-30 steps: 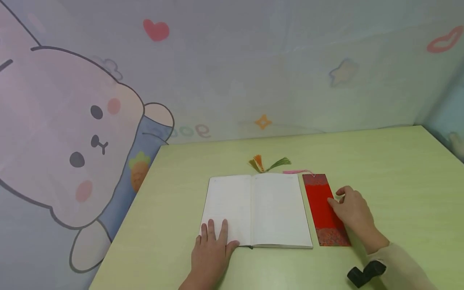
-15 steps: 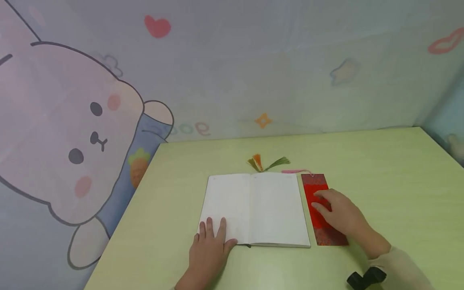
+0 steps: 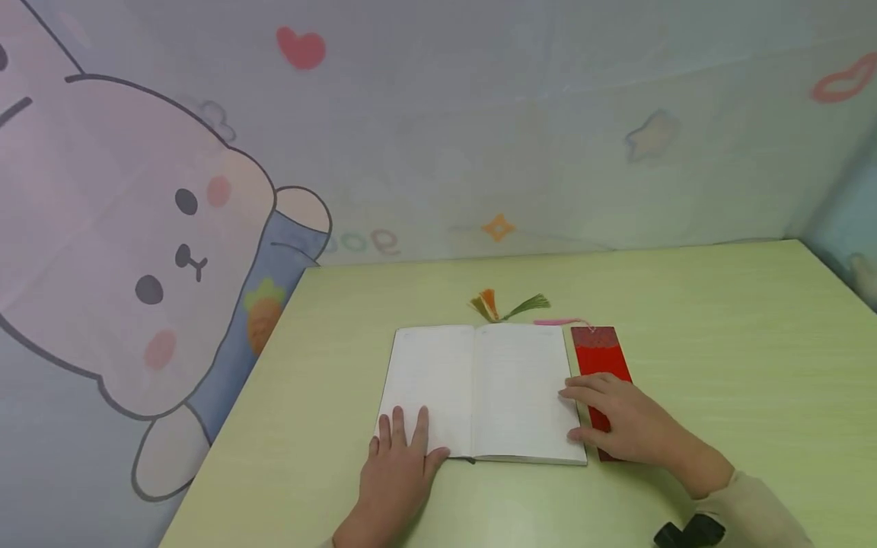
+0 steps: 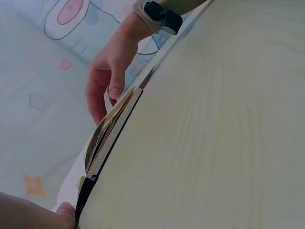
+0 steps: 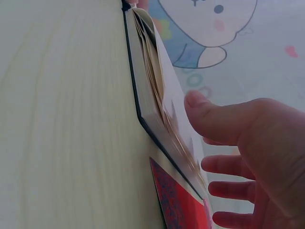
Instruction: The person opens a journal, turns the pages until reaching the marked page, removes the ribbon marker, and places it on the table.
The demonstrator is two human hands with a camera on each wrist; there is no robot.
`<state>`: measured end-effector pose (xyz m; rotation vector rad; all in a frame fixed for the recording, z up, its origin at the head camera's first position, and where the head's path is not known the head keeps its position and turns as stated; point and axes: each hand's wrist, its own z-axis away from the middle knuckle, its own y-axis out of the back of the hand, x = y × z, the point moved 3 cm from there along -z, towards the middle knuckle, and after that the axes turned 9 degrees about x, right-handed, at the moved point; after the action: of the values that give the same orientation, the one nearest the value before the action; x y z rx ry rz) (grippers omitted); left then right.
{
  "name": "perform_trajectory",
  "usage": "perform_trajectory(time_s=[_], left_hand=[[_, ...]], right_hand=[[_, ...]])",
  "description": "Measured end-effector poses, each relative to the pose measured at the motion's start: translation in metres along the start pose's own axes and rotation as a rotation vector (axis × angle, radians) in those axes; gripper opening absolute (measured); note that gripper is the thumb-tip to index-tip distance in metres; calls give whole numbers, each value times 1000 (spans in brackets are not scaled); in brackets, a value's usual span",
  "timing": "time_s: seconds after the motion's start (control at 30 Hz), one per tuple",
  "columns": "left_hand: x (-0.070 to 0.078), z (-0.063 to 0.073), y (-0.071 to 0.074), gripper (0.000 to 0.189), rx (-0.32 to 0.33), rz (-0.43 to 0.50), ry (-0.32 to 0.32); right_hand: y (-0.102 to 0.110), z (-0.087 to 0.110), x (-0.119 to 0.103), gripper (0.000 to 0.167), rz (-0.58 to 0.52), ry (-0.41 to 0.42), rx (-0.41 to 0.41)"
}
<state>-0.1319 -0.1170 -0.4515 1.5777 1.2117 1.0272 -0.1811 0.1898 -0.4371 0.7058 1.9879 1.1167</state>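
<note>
An open notebook [image 3: 517, 388] with blank white pages lies on the table. My left hand [image 3: 393, 479] rests on the lower left page with fingers spread; in the left wrist view its thumb [image 4: 66, 209] is at the page edge. To the book's right lies a red bookmark [image 3: 603, 359] with patterned ends and a pink tassel. My right hand [image 3: 637, 426] reaches across the bookmark, hiding part of it, its fingertips over the right page's edge. The right wrist view has the right hand [image 5: 267, 143] with fingers apart and holding nothing, beside the loosely fanned pages [image 5: 155, 71].
Orange and green tassels [image 3: 524, 307] stick out past the notebook's top edge. The pale green tabletop [image 3: 740, 335] runs back to a wall cloth [image 3: 438, 137] printed with a cartoon rabbit. A black strap piece [image 3: 690, 531] sits at the right wrist.
My right hand has moved left from the bookmark's right edge, across it, to the notebook's right page. The left hand stays on the left page. Notebook and bookmark lie as before.
</note>
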Motion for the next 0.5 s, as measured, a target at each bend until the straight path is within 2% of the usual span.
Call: perform_trajectory(time_s=[0.1,0.2,0.5], left_hand=[[0,-3,0,59,25,0,-15],[0,-3,-1,59,14,2,-11],[-1,-1,-5,60,-29,6,7]], right_hand=[[0,0,-4,56,-1,45,-15],[-1,1,-6,62,6,75,-36],[-7,4,-4,69,-7,69,-72]])
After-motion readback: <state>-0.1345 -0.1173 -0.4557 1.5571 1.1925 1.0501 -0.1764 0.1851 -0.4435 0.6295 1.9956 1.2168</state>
